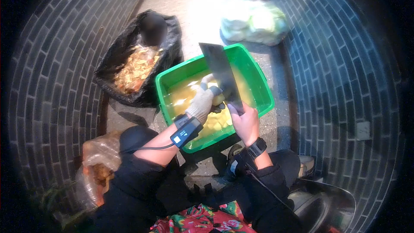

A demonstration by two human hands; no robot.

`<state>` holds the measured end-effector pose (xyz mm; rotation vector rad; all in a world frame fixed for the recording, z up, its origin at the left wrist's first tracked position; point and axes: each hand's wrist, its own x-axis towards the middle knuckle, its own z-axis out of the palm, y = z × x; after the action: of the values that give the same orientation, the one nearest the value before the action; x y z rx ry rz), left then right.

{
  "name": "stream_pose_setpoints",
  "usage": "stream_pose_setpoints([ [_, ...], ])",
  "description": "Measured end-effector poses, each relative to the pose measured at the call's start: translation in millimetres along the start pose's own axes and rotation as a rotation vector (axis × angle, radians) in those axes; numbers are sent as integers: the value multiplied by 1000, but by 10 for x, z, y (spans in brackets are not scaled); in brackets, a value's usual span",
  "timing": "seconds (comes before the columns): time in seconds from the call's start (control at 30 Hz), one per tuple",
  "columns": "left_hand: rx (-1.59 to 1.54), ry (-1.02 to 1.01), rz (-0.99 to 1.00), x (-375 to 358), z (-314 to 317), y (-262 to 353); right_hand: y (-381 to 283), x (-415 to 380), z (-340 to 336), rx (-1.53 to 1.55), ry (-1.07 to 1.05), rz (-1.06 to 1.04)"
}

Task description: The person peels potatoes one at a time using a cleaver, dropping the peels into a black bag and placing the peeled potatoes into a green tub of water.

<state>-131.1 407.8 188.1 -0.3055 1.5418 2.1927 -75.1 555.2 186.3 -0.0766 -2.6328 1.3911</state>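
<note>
My left hand [202, 103], in a pale knitted glove with dark fingertips, is closed around a yellowish potato [218, 99] over the tub. My bare right hand [245, 123] grips a large, broad-bladed knife [221, 70]. Its dark blade points away from me and passes close beside the potato, overlapping the gloved fingers in this view. Below both hands stands a green tub [266, 97] of cloudy yellow liquid. Pale yellow peeled pieces [214, 123] lie in the liquid near its front side.
Left of the tub, an open black bag [113, 67] contains peelings [136, 67]. A whitish-green bundle [254, 22] sits behind the tub. Near my left leg is a clear plastic bag [92, 168]; a shiny metal vessel [321, 207] stands lower right. Brick walls [340, 69] flank both sides.
</note>
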Motion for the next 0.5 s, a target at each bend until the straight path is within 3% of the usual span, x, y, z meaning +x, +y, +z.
stream_pose_setpoints([
  [0.13,-89,-69,-14,50,-61,-60,-26,4,15,5,0,15],
  [0.3,-451,50,-138,73,46,-92,-168,24,66,-117,60,1],
  [0.37,-498,16,-106,97,74,-99,-194,45,109,-59,174,-10],
  [0.5,-518,10,-64,71,148,-71,-254,67,72,104,160,84],
])
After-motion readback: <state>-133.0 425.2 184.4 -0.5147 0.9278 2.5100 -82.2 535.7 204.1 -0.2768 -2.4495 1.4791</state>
